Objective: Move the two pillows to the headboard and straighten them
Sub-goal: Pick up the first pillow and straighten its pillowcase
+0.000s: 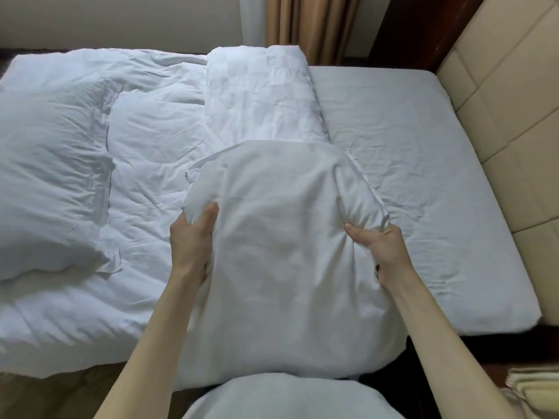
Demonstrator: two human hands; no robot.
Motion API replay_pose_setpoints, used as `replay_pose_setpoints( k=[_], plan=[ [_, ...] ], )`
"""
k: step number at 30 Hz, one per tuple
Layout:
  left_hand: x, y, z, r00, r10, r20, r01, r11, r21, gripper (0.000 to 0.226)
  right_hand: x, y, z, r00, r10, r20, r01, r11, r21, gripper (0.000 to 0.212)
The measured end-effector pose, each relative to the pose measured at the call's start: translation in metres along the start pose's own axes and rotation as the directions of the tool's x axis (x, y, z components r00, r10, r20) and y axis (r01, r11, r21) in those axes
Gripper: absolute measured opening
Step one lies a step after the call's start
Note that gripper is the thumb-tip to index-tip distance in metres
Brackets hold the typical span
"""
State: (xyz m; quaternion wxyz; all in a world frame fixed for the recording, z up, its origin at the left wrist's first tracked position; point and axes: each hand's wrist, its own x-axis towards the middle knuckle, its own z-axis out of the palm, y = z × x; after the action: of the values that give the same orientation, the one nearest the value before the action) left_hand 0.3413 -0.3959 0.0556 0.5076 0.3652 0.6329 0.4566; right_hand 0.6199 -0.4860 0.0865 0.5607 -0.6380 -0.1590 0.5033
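I hold a white pillow (281, 243) up in front of me over the near edge of the bed. My left hand (193, 237) grips its left side and my right hand (375, 246) bunches the fabric on its right side. A second white pillow (51, 173) lies on the rumpled duvet at the left of the bed, away from both hands. The padded cream headboard (496, 95) runs along the right side. Bare sheet lies between the held pillow and the headboard.
A folded checked duvet (260, 92) lies across the middle of the mattress (423, 164), just beyond the held pillow. Tan curtains (290, 22) hang behind the bed. A dark bedside surface with folded cloth (532, 388) sits at the lower right.
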Motion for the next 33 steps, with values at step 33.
replay_pose_setpoints(
  k=[33],
  plan=[
    [-0.11, -0.024, 0.234, 1.0, -0.019, -0.006, 0.02, 0.997, 0.069, 0.017, 0.08, -0.059, -0.256, 0.996, 0.005, 0.094, 0.002, 0.997, -0.075, 0.019]
  ],
)
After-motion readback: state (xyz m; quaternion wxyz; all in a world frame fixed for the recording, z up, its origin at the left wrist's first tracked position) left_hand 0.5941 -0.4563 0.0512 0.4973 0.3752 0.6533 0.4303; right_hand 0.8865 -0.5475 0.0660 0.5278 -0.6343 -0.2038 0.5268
